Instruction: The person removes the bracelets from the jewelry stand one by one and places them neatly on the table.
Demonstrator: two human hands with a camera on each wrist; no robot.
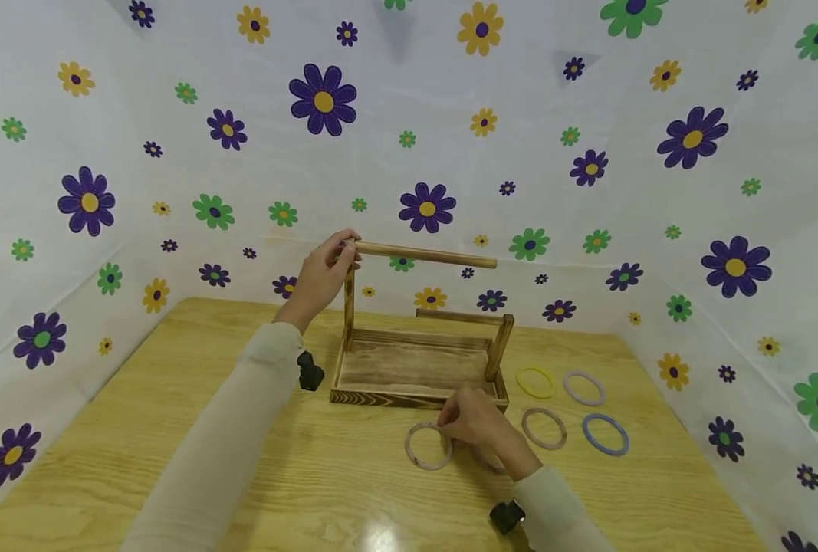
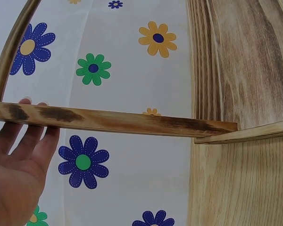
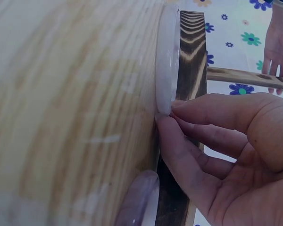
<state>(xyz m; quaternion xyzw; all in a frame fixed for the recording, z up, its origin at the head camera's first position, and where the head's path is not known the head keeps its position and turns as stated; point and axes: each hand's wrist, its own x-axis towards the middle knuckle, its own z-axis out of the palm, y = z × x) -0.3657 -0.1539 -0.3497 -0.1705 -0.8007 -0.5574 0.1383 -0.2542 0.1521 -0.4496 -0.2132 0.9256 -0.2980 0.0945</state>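
Observation:
A brown wooden bangle stand [image 1: 415,366] has a tray base, a tall left post [image 2: 108,122], a high bar [image 1: 425,254] and a lower bar [image 1: 460,316]. My left hand [image 1: 322,272] grips the top of the tall post, thumb on the near side and fingers behind it. In front of the tray, my right hand [image 1: 476,420] pinches the edge of a pale marbled bangle [image 3: 167,61] between thumb and fingertips. Partly hidden under that hand is another bangle [image 3: 137,202], purplish in the right wrist view. Both bars of the stand are bare.
To the right of the stand lie a yellow bangle [image 1: 537,396], a lilac bangle [image 1: 596,404], a brownish bangle [image 1: 550,447] and a blue bangle [image 1: 615,453]. A white flowered cloth [image 1: 395,169] surrounds the wood-grain table [image 1: 298,475] at the back and sides.

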